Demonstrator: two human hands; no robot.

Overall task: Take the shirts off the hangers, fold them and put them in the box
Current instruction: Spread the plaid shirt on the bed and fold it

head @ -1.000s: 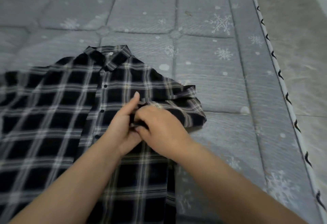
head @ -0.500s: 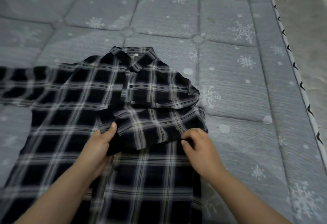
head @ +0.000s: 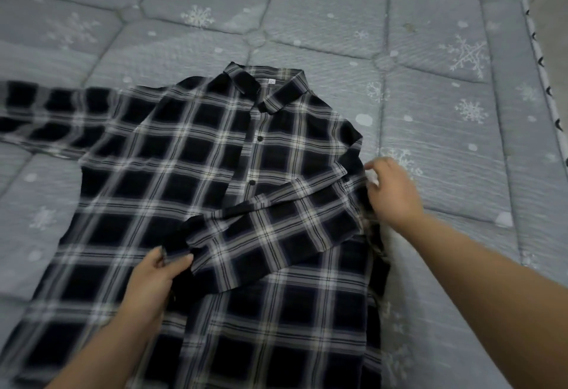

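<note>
head view shows the plaid shirt lying face up and buttoned on the mattress, collar away from the person and no hanger in sight. the left hand pinches the cuff of the right-side sleeve, which is folded across the chest. the right hand rests at that sleeve's shoulder fold, fingers loosely curled; whether they pinch cloth cannot be told. judged step: folding, at the first sleeve. next move likely calls for laying the cuff flat, then the far sleeve. no box is visible.
</note>
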